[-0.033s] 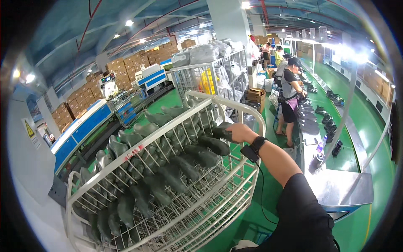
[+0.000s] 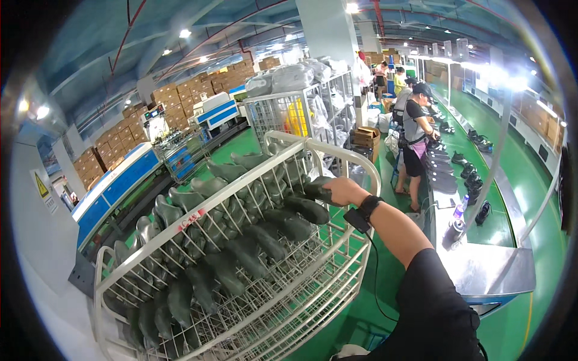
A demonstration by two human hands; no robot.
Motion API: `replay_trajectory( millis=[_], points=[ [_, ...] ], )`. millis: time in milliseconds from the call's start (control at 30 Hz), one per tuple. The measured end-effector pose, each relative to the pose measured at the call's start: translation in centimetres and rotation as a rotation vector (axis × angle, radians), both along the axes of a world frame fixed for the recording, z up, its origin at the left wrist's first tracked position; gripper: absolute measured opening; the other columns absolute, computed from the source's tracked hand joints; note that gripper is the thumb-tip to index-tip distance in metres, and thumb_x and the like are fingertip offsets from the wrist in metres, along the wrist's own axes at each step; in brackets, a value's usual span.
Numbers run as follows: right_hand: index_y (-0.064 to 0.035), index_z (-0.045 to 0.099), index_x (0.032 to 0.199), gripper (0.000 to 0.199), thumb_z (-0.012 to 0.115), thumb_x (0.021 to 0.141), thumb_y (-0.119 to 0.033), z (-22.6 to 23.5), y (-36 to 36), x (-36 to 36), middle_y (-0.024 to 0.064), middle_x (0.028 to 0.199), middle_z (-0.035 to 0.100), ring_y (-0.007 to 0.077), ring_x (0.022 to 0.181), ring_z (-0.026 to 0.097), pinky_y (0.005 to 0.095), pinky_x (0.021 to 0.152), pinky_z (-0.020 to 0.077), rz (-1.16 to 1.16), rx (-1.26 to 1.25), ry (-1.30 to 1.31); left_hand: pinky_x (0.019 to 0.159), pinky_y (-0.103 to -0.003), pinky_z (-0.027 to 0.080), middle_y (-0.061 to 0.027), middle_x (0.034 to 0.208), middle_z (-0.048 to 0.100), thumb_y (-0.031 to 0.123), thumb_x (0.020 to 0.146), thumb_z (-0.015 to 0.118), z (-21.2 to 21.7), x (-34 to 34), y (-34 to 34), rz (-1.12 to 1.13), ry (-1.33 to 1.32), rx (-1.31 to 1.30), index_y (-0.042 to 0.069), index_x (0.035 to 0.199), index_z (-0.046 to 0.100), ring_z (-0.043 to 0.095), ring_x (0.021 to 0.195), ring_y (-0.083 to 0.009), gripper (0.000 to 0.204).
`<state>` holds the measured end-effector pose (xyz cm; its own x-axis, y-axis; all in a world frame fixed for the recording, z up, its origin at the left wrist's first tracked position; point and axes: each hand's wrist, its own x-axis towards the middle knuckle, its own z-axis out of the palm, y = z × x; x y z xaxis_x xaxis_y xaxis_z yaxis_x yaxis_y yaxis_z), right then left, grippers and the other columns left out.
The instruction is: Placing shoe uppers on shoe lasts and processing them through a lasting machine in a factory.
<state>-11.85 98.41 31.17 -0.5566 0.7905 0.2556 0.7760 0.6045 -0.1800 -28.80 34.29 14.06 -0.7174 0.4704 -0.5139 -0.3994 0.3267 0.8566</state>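
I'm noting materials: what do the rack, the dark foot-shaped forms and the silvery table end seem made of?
Rack: probably metal, coated off-white; thin rods and bent tubes suggest it.
Foot-shaped forms: perhaps hard plastic, dark grey, softly shiny; smooth moulded curves, though other materials are possible.
Table end: likely bare sheet metal, polished-looking; it throws bright reflections.

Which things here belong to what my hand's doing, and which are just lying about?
In the job: dark shoe last in the right hand; racked shoe lasts; off-white wire rack.

Lying about: stacked cardboard boxes; black shoes; purple-labelled bottle.
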Motion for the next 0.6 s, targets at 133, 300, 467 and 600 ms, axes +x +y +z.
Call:
replay_trajectory(
  millis=[133, 300, 467, 600],
  points=[
    [-0.0092, 0.072, 0.116, 0.047, 0.061, 0.07, -0.012, 2.4, 0.8, -0.9, 0.0184, 0.105, 0.073, 0.0369, 0.099, 0.07, 0.0464, 0.082, 0.0558, 0.072, -0.021, -0.237, 0.098, -0.032, 0.043, -0.0089, 0.122, 0.059, 0.045, 0.088, 0.058, -0.3, -0.4, 0.4, -0.013, -0.009, 0.002, 0.003, 0.128, 0.056, 0.055, 0.111, -0.0187, 0.058],
    [-0.012, 0.067, 0.129, 0.068, 0.073, 0.062, -0.024, 4.2, 0.9, -1.2, 0.0189, 0.109, 0.072, 0.0367, 0.099, 0.069, 0.0478, 0.084, 0.0544, 0.126, -0.271, -0.259, 0.095, -0.032, 0.044, -0.0089, 0.117, 0.06, 0.041, 0.087, 0.06, -0.5, -0.5, -0.8, 0.026, -0.013, 0.01, 0.002, 0.125, 0.058, 0.056, 0.107, -0.0187, 0.054],
    [-0.0123, 0.063, 0.136, 0.073, 0.074, 0.066, -0.031, 4.4, 2.1, 0.2, 0.0183, 0.11, 0.072, 0.0346, 0.101, 0.069, 0.0468, 0.084, 0.0546, 0.122, -0.274, -0.307, 0.093, -0.033, 0.045, -0.0089, 0.113, 0.062, 0.037, 0.085, 0.062, -0.9, 0.4, -2.1, 0.073, -0.028, 0.022, 0.002, 0.121, 0.06, 0.057, 0.104, -0.0186, 0.051],
    [-0.0087, 0.071, 0.119, 0.05, 0.066, 0.073, -0.028, 1.7, 2.8, -2.1, 0.0204, 0.107, 0.072, 0.0375, 0.098, 0.07, 0.0479, 0.083, 0.0555, 0.148, -0.096, -0.308, 0.092, -0.033, 0.046, -0.0089, 0.11, 0.063, 0.035, 0.084, 0.063, -1.1, 1.4, -4.8, 0.181, -0.029, 0.038, 0.001, 0.118, 0.061, 0.058, 0.101, -0.0186, 0.048]
  ],
)
